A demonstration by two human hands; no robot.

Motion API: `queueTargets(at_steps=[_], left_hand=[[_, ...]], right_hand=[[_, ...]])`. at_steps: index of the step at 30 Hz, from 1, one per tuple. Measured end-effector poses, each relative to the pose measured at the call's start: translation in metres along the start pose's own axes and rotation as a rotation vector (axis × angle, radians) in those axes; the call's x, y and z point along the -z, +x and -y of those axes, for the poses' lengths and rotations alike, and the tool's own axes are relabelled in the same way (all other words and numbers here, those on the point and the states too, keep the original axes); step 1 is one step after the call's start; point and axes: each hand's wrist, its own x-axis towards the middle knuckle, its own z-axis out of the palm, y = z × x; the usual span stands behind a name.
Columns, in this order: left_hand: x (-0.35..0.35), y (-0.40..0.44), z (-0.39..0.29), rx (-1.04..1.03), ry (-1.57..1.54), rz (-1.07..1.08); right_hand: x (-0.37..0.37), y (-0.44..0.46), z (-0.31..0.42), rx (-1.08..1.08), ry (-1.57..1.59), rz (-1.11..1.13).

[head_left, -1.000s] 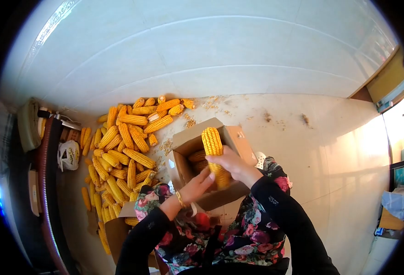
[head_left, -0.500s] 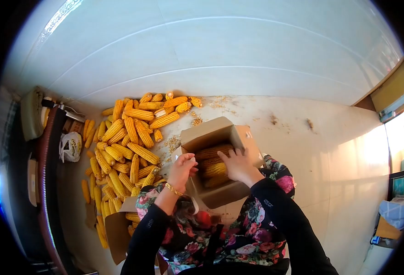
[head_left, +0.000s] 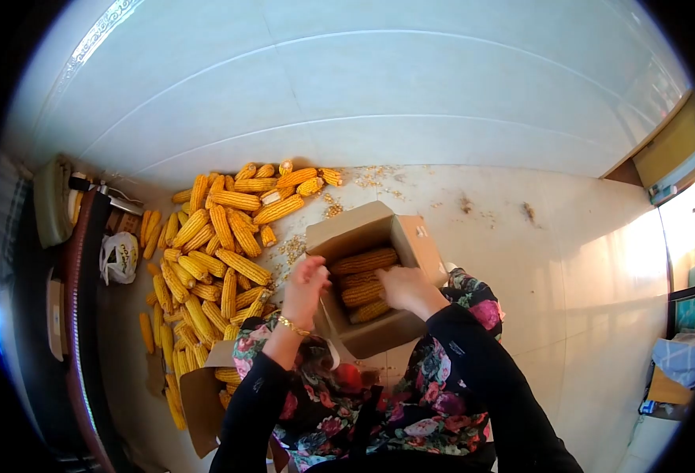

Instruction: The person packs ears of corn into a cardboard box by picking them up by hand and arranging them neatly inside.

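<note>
An open cardboard box (head_left: pixel 367 344) stands tilted between the knees, with several yellow corn cobs (head_left: pixel 363 261) laid side by side inside. My right hand (head_left: pixel 412 290) reaches over the box's right side, its fingers bunched at the right end of a middle cob; the fingertips are partly hidden. Beside the box's left edge, my left hand (head_left: pixel 305 290) is raised with its fingers loosely bent and apart, holding nothing. A gold bracelet (head_left: pixel 294 326) circles the left wrist.
A large pile of corn cobs (head_left: pixel 206 260) covers the floor to the left. A second cardboard box (head_left: pixel 199 414) with cobs stands by the left leg. Loose kernels (head_left: pixel 291 248) lie near the pile. A white plastic bag (head_left: pixel 119 257) sits by dark furniture; a pale wall (head_left: pixel 347 87) rises ahead.
My right hand has drawn back slightly toward the box's right side and its fingers have bunched, so more of the cobs show. My left hand has shifted slightly left, its fingers lifting.
</note>
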Motion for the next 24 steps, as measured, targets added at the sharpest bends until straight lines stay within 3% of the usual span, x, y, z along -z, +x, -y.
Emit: queueTargets(at_steps=[4, 5, 7, 9, 11, 13, 14, 15, 16, 17, 20, 24], left_hand=[[0.052, -0.029, -0.028, -0.72, -0.006, -0.531], [0.061, -0.05, -0.044, -0.731, 0.069, -0.761], [0.123, -0.074, -0.018, -0.875, 0.303, -1.002], [0.194, -0.101, 0.044, -0.647, 0.291, -1.139], [0.236, -0.135, 0.105, -0.245, 0.53, -1.266], [0.284, -0.161, 0.207, 0.043, 0.666, -1.308], [0.283, -0.177, 0.237, 0.26, 0.874, -1.288], [0.257, -0.186, 0.234, 0.559, 0.703, -1.294], [0.253, -0.188, 0.274, 0.79, 0.766, -1.276], [0.244, -0.199, 0.298, 0.921, 0.807, -1.116], [0.222, -0.221, 0.322, 0.862, 0.881, -0.582], [0.226, -0.221, 0.325, 0.728, 0.872, -0.343]], right_hand=[[0.005, -0.004, -0.004, 0.055, 0.034, -0.112], [0.003, -0.004, -0.005, 0.048, 0.037, -0.116], [-0.001, -0.002, -0.005, 0.091, 0.064, -0.191], [0.0, -0.002, -0.005, 0.098, 0.07, -0.186], [0.0, -0.004, -0.004, 0.1, 0.08, -0.178], [0.008, -0.008, -0.003, 0.092, 0.071, -0.132], [0.007, -0.008, -0.002, 0.093, 0.071, -0.136], [0.005, -0.007, -0.001, 0.097, 0.071, -0.146], [0.002, -0.006, -0.001, 0.1, 0.07, -0.153], [-0.003, -0.004, -0.002, 0.1, 0.066, -0.153], [-0.012, -0.002, -0.003, 0.134, 0.055, -0.159], [-0.012, -0.005, -0.005, 0.126, 0.058, -0.099]])
